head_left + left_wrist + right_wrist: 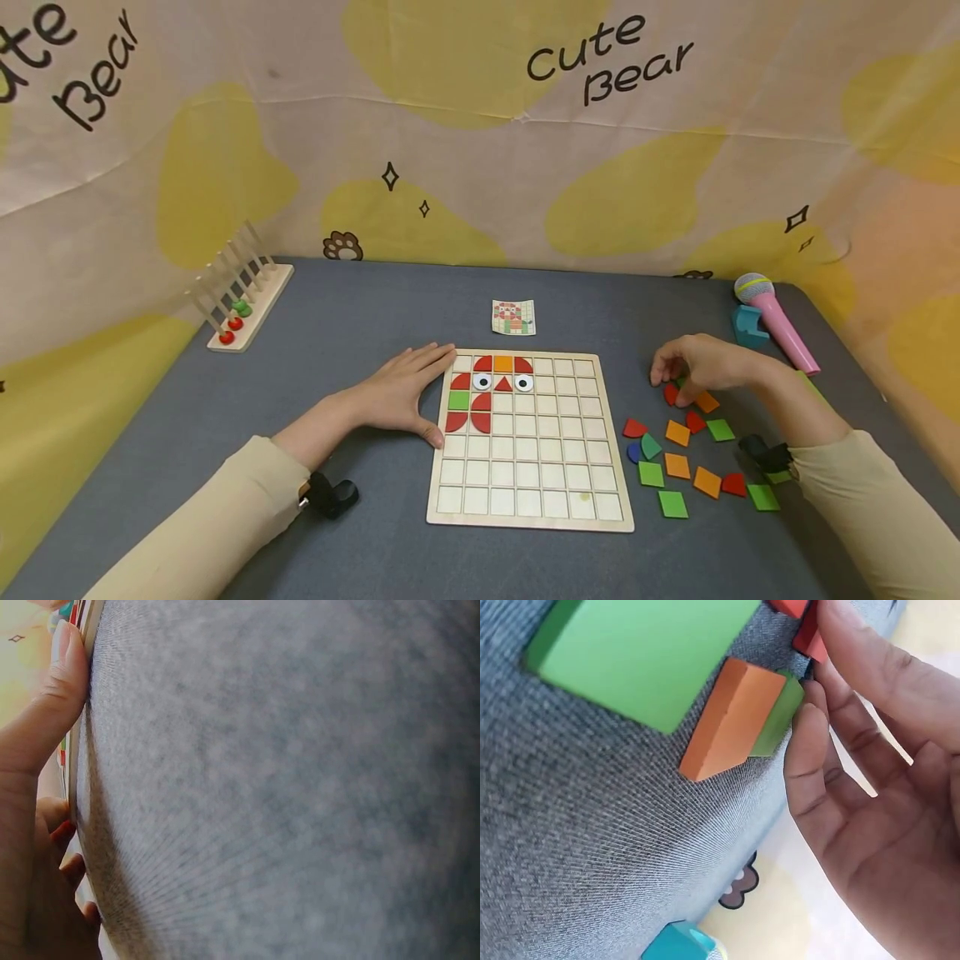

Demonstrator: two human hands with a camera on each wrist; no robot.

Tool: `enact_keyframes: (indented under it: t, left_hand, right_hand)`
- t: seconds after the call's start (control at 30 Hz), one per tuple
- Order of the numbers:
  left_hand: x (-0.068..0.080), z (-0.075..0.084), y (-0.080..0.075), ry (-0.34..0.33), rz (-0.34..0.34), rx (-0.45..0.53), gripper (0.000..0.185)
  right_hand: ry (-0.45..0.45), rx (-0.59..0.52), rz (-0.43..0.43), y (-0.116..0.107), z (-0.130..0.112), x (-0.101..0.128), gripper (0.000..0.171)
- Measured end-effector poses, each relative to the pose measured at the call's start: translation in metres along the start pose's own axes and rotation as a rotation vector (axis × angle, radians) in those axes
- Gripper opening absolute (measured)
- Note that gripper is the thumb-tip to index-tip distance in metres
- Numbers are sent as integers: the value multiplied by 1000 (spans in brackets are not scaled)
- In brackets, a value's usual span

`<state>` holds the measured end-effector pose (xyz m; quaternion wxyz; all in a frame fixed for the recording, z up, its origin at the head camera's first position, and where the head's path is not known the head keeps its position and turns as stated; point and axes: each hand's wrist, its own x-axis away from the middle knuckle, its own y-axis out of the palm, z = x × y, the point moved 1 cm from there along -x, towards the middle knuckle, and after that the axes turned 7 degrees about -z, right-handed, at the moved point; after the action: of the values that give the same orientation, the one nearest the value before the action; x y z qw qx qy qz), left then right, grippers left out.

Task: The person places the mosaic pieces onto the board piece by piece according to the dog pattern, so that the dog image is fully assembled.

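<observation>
A wooden grid board (525, 492) lies in the middle of the grey table. Its upper left squares hold red quarter-circles, an orange square (502, 364), two eye pieces (482, 382) and a green square (458, 400). My left hand (412, 392) lies flat on the table with straight fingers, its thumb (60, 675) against the board's left edge. My right hand (678, 375) is curled over the loose pieces right of the board. Its fingertips (810, 712) pinch a red piece (808, 639) beside an orange piece (724, 720) and a small green one (776, 720).
Several loose green, orange, red and blue pieces (678, 467) are scattered right of the board. A pattern card (513, 317) lies behind it. A pink toy microphone (776, 321) and a teal holder (748, 327) sit far right. A wooden peg rack (240, 304) stands far left.
</observation>
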<state>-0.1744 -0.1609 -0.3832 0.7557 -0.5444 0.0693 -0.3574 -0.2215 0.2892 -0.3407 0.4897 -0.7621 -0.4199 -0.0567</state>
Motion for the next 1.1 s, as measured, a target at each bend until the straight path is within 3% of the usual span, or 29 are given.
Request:
enact_keyframes:
  t: [0.4, 0.73, 1.1]
  left_hand:
    - [0, -1, 1, 7, 9, -7, 128]
    - [0, 0, 0, 5, 2, -6, 127]
    - [0, -1, 0, 6, 0, 1, 128]
  right_hand:
    - [-26, 31, 4, 0, -2, -3, 19]
    - [-23, 71, 77, -1, -10, -8, 14]
    - [-149, 105, 198, 4, -43, -26, 9]
